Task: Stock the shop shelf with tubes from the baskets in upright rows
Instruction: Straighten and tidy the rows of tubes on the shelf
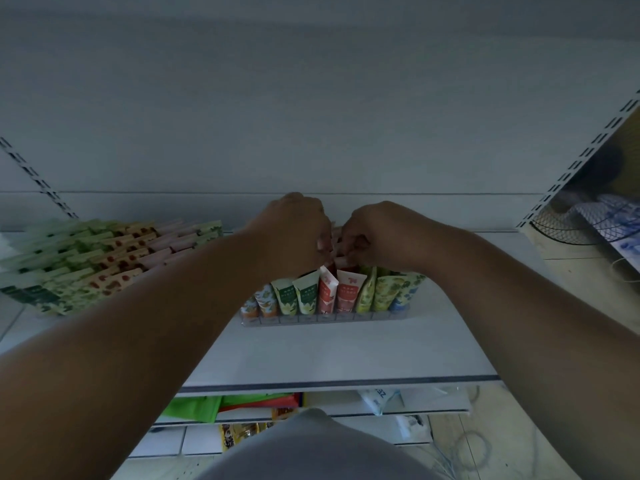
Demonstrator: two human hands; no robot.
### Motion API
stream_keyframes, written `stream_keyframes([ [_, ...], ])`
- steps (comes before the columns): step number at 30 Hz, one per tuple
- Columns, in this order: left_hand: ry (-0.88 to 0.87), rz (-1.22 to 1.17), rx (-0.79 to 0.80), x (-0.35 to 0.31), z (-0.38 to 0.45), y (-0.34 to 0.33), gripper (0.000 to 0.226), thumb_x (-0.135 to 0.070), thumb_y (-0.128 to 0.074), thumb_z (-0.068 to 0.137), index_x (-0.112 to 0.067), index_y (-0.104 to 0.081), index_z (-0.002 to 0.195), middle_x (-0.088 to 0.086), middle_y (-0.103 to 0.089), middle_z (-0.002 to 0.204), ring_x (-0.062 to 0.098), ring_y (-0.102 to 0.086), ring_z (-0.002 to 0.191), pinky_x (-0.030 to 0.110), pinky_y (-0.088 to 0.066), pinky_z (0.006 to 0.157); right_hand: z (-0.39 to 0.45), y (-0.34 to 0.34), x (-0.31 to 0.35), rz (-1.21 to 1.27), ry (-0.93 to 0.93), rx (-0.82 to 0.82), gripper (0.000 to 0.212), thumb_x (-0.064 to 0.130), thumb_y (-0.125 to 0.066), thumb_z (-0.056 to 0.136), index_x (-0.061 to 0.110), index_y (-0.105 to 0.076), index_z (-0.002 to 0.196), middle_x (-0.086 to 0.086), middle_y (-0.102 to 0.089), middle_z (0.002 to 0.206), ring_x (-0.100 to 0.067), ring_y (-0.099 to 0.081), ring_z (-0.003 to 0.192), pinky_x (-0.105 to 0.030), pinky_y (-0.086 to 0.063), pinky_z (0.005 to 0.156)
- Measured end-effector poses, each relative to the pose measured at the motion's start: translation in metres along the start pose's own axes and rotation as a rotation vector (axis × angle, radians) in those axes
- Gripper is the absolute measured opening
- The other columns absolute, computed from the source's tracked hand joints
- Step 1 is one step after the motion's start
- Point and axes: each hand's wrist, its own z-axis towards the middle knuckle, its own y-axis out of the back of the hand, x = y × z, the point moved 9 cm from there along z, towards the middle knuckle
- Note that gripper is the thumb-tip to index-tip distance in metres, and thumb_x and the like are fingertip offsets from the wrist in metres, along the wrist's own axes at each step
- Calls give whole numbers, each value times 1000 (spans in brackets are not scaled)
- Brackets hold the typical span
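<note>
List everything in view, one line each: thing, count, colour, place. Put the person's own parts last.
front row of tubes: about nine, orange, green, red, yellow-green, blue; upright in the clear tray.
clear tray: one, transparent; mid-shelf.
block of tubes: too many to count, green, red, pink; shelf, left.
shelf: one, white; centre.
green bag: one; below the shelf.
fan: one, dark grille; far right.
left hand: one; fingers curled over the red tubes.
right hand: one; fingers curled beside it, grip unclear.
</note>
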Motion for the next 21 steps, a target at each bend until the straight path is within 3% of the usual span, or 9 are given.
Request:
stream_keyframes([
  [6,6,39,55,-1,2,-1,25,-37,-54,83,-20,-72,78,5,-61,91,29,-58,86,42,-48,80,-2,1,4,21,-3,17,9,28,-76,81,21,-75,86,10,-60,80,-1,-51,67,-19,-35,59],
  [9,-29,25,16,-3,0,1,33,-39,-48,82,-18,-73,76,6,-62,89,30,-58,83,42,-48,77,-3,3,4,10,-8,6,10,23,-75,82,18,-76,89,3,-67,87,-11,-59,77,-27,-45,68],
  [14,-21,-35,-75,0,-10,7,34,-38,-45,74,-20,-73,81,5,-61,88,32,-58,83,45,-49,76,-9,8,7,6,4,-72,9,20,-71,84,16,-75,91,1,-66,84,-14,-59,74,-31,-46,65],
  [17,12,-95,-171,3,-27,12,24,-35,-51,73,-24,-72,80,1,-60,87,28,-56,82,43,-50,74,-17,11,18,40,19,-119,10,24,-70,84,15,-71,80,2,-63,77,-14,-58,70,-31,-46,64],
  [21,21,-122,-252,2,-52,13,11,-36,-61,76,-28,-70,77,-3,-60,87,22,-52,80,39,-49,70,-25,-1,34,35,43,-98,27,29,-71,83,31,-55,61,10,-51,67,-5,-48,60,-23,-34,55],
])
